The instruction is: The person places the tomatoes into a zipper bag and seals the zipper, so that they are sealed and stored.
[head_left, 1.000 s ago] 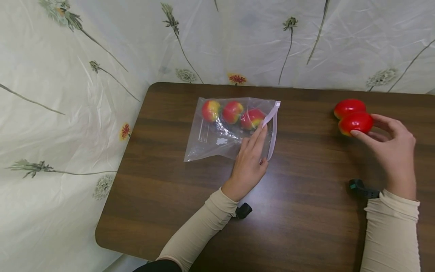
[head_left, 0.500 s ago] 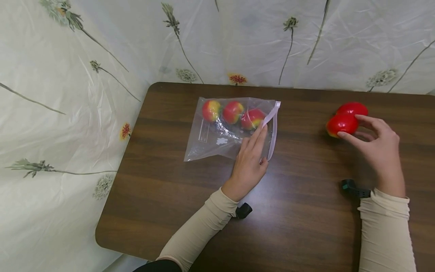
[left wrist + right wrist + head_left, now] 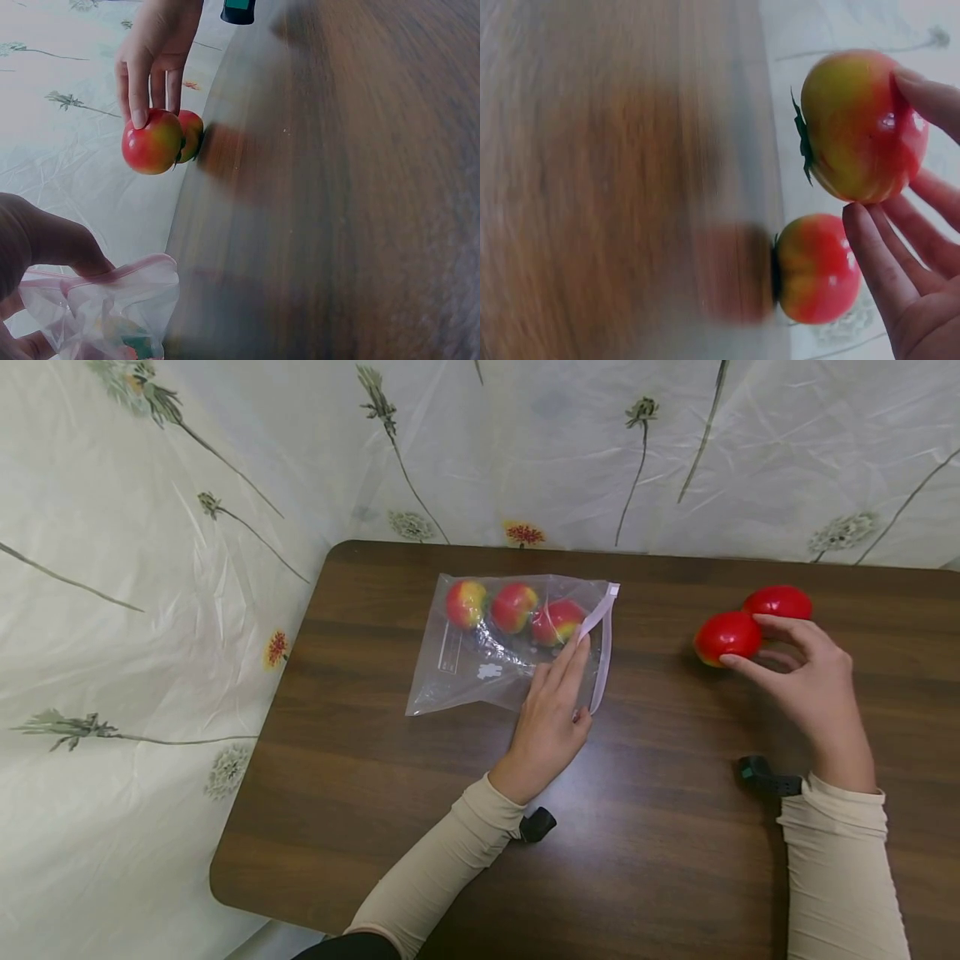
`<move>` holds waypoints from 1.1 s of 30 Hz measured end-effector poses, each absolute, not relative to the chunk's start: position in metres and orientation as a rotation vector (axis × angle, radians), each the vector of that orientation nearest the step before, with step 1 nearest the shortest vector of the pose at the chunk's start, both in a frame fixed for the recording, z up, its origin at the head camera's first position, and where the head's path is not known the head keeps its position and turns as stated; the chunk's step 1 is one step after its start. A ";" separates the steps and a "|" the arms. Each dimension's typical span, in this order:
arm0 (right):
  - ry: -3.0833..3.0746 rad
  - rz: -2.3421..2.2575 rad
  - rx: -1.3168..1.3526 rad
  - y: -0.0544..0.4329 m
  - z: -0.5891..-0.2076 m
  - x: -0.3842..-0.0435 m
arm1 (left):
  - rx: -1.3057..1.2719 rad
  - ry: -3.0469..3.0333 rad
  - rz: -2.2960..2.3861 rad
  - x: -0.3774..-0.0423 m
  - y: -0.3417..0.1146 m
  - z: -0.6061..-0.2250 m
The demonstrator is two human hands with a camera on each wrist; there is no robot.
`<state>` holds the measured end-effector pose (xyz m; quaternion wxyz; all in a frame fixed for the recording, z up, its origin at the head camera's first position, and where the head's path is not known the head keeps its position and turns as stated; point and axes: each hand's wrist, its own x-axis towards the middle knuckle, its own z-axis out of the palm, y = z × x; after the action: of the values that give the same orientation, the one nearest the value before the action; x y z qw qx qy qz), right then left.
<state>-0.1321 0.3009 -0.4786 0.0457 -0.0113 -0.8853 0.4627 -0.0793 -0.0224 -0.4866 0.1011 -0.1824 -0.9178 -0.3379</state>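
Note:
My left hand (image 3: 551, 710) rests on a clear zip bag (image 3: 450, 685), its fingers straight and their tips at the bag's zip strip (image 3: 604, 668). Inside the bag lie three red and yellow fruits (image 3: 513, 607). To the right, my right hand (image 3: 813, 685) pinches a glossy tomato (image 3: 727, 639) between thumb and fingers. Green sepals show on this tomato (image 3: 862, 127) in the right wrist view, where it is held above the table. Just behind it a second tomato (image 3: 780, 602) sits on the table. In the left wrist view the bag's mouth (image 3: 142, 277) stands slightly raised.
The dark wooden table (image 3: 645, 877) has rounded corners on its left side. Behind it and to its left hangs a pale sheet (image 3: 540, 452) printed with flowers. Each wrist wears a small black camera, such as the right one (image 3: 765, 777).
My right hand has moved left with the pinched tomato, drawing it away from the second one, which shifted slightly right early on. The left hand and the bag have stayed in place.

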 end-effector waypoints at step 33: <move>-2.653 1.447 0.394 0.234 -0.479 -0.137 | -0.549 -2.718 -1.076 -0.079 -0.023 -0.487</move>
<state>-0.1370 0.2338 -0.4789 0.0468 0.1290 -0.8696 0.4743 -0.0791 -0.0235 -0.4869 0.0838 -0.1839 -0.9106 -0.3604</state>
